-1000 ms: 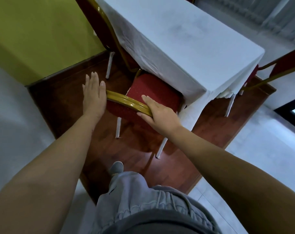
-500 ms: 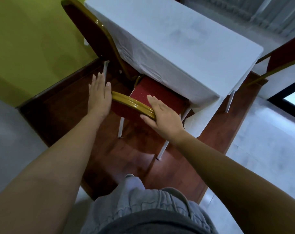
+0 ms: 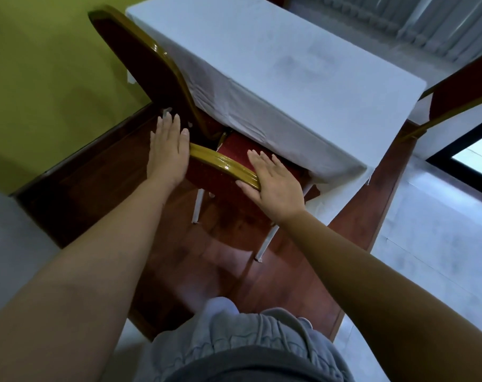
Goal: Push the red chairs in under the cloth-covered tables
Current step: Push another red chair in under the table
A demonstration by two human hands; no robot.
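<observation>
Item: red upholstered chair with gold-lacquered frame (image 3: 223, 166), seat partly under white cloth-covered table (image 3: 275, 78). Left hand (image 3: 168, 153), right hand (image 3: 272, 180): flat, fingers extended, pressing backrest ends. Advice: push evenly, straight tableward.

Glossy gold-lacquered frame on red chair (image 3: 223, 166), ribbed and light-catching. Seat cloth red, speckled, matt, coarse-looking. White cloth (image 3: 275, 78) over surface: matt, creased along hanging edge, faint grey smudges on top. Chair legs (image 3: 198, 205) wrapped in white, matt; material unclear. Floor (image 3: 212, 257) dark red-brown wood look, polished, reflective. Wall (image 3: 41, 78) green, matt, smooth. Grey trousers (image 3: 234, 334) soft knitted cloth, gathered at waist.
</observation>
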